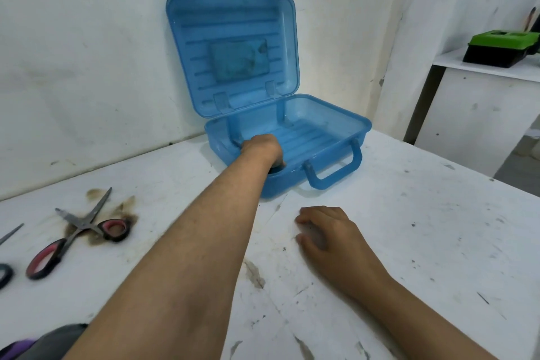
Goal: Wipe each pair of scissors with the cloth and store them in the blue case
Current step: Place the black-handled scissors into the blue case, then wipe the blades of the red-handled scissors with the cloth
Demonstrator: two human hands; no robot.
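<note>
— Where are the hands?
— Left hand (261, 147) reaches down inside the open blue case (323, 137), grip hidden — cannot tell. Right hand (327, 233) lies flat on the worktop (423, 228).
— Scissors?
— Pink-handled scissors (76, 230) lie far left.

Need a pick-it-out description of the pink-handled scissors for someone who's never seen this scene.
Start at the open blue case against the wall on the white table, then look far left and nearer the camera. The pink-handled scissors lie blades open on a brown scorch stain. Black loops lined pink set them apart from the scissors cut off at the left edge.
</note>
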